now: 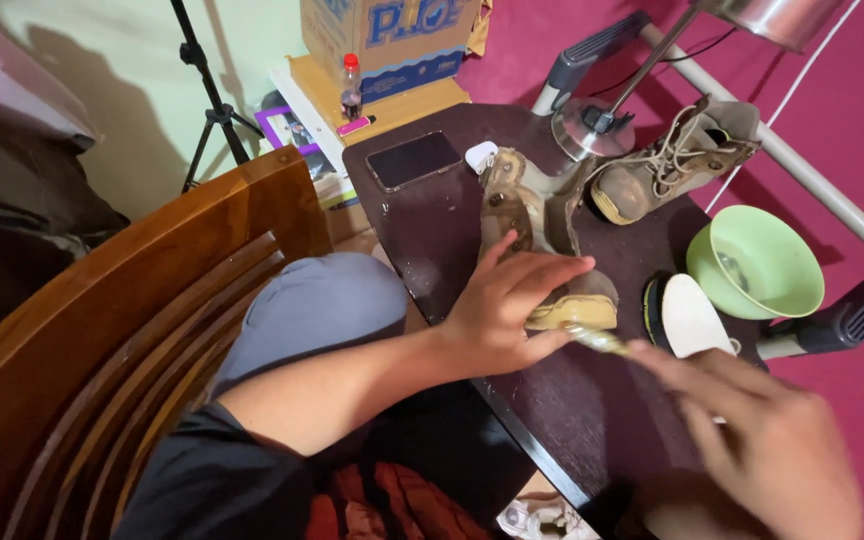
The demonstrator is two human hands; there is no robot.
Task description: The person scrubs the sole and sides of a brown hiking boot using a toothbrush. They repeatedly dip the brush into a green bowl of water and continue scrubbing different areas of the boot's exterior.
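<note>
Left hand (507, 315): pressed flat over the near end of the tan shoe (532, 250), fingers spread, thumb underneath; pinning rather than gripping.
Right hand (767, 440): blurred, closed round a thin brush-like tool (597, 340); tip meets the shoe's edge just below the left fingers.
Shoe position: on its side on the dark table (592, 420), sole facing up, middle of the top.
Long axis: from the near end under the left hand toward the phone (414, 160) at the far edge; which end is the toe, cannot tell.
Second shoe (667, 165): laced, by the lamp base (587, 130), apart.
Risk, slip: tool skids onto the left fingers, since they sit right at the work edge.
Risk, spill: elbow or shoe knocks the green bowl (757, 265) nearby.
Risk, splatter: likely reaching the phone.
</note>
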